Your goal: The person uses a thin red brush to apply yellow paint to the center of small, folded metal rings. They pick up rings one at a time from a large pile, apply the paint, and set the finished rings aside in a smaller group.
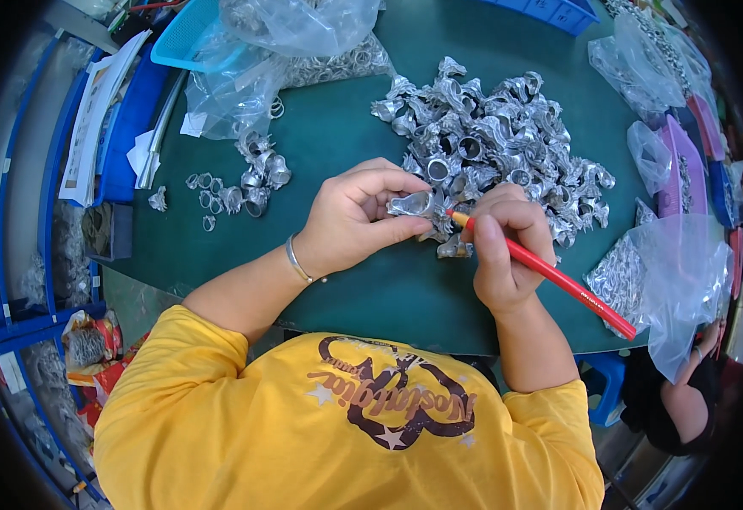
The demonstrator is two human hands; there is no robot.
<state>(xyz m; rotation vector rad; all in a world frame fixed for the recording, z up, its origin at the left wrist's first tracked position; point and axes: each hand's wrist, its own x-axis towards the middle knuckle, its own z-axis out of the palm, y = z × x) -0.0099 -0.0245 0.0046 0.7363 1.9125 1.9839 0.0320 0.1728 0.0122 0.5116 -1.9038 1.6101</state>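
My left hand (pixel 361 209) pinches a silver metal ring-like casting (pixel 411 204) between thumb and fingers. In my right hand (pixel 511 242) is a red pencil (pixel 571 289), its tip pointing left at the casting; whether it touches, I cannot tell. Just beyond both hands spreads a large pile of silver castings (pixel 507 127). Some of them have round openings. To the left of my left hand lies a smaller group of castings (pixel 257 174) with several thin rings (pixel 210 194) beside it.
A clear bag of small rings (pixel 337 64) and a turquoise basket (pixel 186 38) stand at the far left. Bagged silver parts (pixel 622 276) and a pink tray (pixel 681 174) line the right edge. Blue shelving (pixel 40 187) is on the left. Another person's arm (pixel 687 395) shows at lower right.
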